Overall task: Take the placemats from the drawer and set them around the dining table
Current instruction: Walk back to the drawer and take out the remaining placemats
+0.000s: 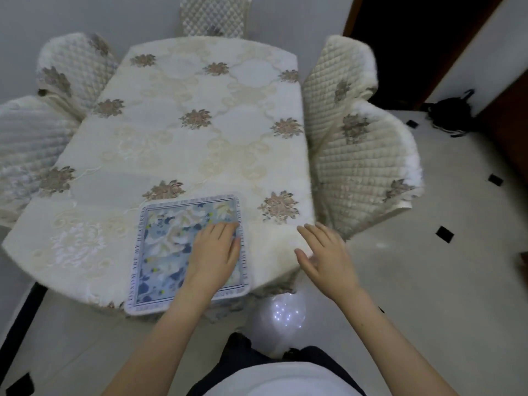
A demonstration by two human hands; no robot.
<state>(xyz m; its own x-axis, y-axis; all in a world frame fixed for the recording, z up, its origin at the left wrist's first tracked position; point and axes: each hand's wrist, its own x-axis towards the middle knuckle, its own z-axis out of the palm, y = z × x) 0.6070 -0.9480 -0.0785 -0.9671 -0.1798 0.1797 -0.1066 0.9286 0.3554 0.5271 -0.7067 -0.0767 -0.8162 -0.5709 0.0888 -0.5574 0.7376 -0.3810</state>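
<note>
A blue and white floral placemat [165, 247] with a lettered border lies at the near end of the dining table [200, 132], its near edge reaching the table's edge. My left hand [214, 252] lies flat on the placemat's right half, fingers straight. My right hand [325, 252] hovers open beside the table's near right corner, holding nothing. The table wears a cream cloth with brown flower motifs. No other placemat shows.
Quilted cream chairs surround the table: two on the left [65, 70], two on the right [360, 178], one at the far end [213, 15]. A dark bag [451, 115] sits on the tiled floor at the right by a dark doorway.
</note>
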